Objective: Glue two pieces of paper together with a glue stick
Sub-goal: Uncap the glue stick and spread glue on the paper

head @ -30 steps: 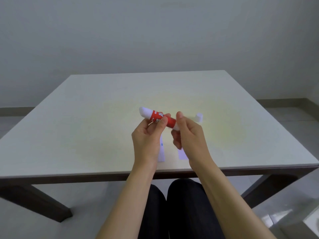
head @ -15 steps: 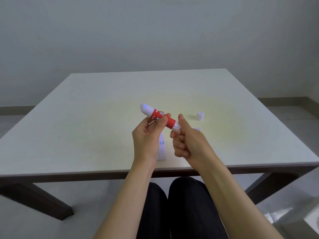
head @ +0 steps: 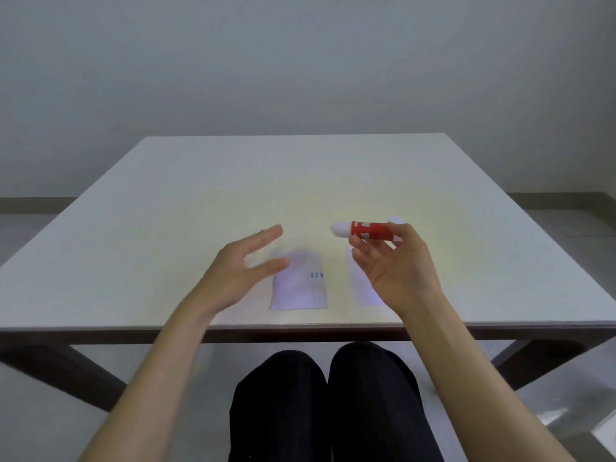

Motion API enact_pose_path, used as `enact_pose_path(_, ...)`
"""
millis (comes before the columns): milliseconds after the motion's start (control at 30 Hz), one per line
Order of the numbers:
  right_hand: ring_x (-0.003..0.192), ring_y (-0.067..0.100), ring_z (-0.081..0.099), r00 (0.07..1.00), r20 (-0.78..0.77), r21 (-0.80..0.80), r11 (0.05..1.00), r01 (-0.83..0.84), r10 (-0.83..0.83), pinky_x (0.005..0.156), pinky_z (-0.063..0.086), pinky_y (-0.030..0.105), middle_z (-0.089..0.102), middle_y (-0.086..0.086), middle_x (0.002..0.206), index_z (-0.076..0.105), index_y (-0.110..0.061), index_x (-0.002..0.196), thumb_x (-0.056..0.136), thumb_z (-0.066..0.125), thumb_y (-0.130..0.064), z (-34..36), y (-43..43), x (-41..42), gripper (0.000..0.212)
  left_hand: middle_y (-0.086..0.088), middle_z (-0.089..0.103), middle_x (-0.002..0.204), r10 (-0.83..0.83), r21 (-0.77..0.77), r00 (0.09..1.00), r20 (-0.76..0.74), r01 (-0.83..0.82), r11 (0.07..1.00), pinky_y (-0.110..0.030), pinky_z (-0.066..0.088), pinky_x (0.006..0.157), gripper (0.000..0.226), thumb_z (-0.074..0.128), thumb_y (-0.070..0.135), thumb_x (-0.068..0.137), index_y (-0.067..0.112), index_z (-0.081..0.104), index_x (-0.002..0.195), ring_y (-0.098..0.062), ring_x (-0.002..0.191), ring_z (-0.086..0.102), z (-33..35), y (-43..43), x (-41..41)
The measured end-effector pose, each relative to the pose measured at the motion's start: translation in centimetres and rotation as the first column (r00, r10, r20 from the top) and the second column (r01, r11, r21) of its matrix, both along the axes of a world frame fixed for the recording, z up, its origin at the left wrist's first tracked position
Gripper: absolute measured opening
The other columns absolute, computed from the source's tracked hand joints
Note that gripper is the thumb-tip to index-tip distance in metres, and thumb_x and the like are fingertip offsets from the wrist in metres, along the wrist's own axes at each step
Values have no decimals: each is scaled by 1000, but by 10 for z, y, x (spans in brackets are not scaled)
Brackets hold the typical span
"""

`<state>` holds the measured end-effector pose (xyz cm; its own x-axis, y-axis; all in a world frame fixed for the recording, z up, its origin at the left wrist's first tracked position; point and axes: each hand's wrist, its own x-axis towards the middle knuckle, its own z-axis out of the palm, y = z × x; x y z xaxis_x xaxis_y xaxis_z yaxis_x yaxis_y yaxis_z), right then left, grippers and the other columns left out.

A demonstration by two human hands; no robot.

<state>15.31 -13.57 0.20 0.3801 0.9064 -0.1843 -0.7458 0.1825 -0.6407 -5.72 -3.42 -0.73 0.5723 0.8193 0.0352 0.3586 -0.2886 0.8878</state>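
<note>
My right hand (head: 398,271) holds a red glue stick (head: 366,230) level above the table, its white uncapped tip pointing left. My left hand (head: 241,271) hovers open with fingers spread, empty, just left of a white paper slip (head: 300,285) with small blue marks that lies flat near the front edge. A second white paper slip (head: 361,285) lies to the right of the first, partly hidden behind my right hand. The white cap (head: 395,219) peeks out on the table behind the glue stick.
The pale table (head: 166,228) reaches back to a plain grey wall. Its front edge runs just above my dark-trousered knees (head: 326,395). Dark table legs slant down at both sides.
My left hand let go of the glue stick and opened, moving left. My right hand took the stick and carried it right. Both paper slips are now uncovered.
</note>
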Motion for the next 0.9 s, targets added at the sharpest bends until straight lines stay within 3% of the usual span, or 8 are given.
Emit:
enact_pose_path(100,50,16,60,997,71,-48,999,-12,16,53,54,23,72,8,67,45,-16,88,92,56,-17,-7,8,2,11,8,24,154,-102,4,964,-244,106,994,-24,15,110,60,71,41,75,52,44,128,3,140,14,-11,8,-12)
enact_pose_path(233,47,13,54,910,413,-115,993,12,37,49,49,23,67,16,76,63,-6,83,86,62,-3,-19,24,-19,4,13,13,156,-163,92,916,-366,210,973,-27,-1,114,71,70,46,74,52,34,134,-1,141,-6,-20,11,-7)
enact_pose_path(333,56,17,64,720,689,-147,989,33,79,59,55,28,68,8,72,67,-7,89,81,68,-6,-26,29,-30,9,30,15,149,-232,149,866,-442,326,933,-28,-8,115,81,69,48,74,40,26,142,0,144,-7,-24,13,-7)
enact_pose_path(500,66,15,69,443,890,-171,980,102,109,71,57,32,70,-2,74,67,-18,87,81,67,-14,-25,32,-42,7,27,14,152,-226,161,863,-452,328,931,-30,-8,116,89,68,54,72,38,20,145,2,143,-10,-26,14,-6)
enact_pose_path(633,75,3,61,216,972,-110,991,75,92,66,47,15,67,-8,76,68,-22,83,79,68,-16,-22,20,-56,7,29,16,152,-224,163,860,-458,328,930,-31,-8,117,88,67,59,69,45,21,143,0,143,-11,-27,15,-6)
enact_pose_path(700,71,4,63,191,971,-133,989,-60,142,64,48,15,68,-4,76,67,-24,79,76,66,-16,-21,9,-66,9,32,18,151,-217,165,878,-427,311,936,-30,-6,117,82,66,59,70,50,26,140,1,143,-9,-28,13,-5)
enact_pose_path(767,68,11,67,197,962,-159,976,-146,187,66,53,25,70,-2,78,67,-24,78,75,66,-15,-19,5,-67,9,33,20,150,-216,156,887,-407,301,941,-29,-6,116,78,66,58,70,52,28,138,2,143,-9,-28,12,-4)
enact_pose_path(900,72,25,69,315,934,-164,986,-39,168,73,58,42,73,7,75,69,-13,85,78,68,-10,-9,20,-47,7,22,17,154,-239,141,852,-467,338,930,-35,-8,118,90,67,58,69,45,18,144,-2,144,-12,-24,15,-5)
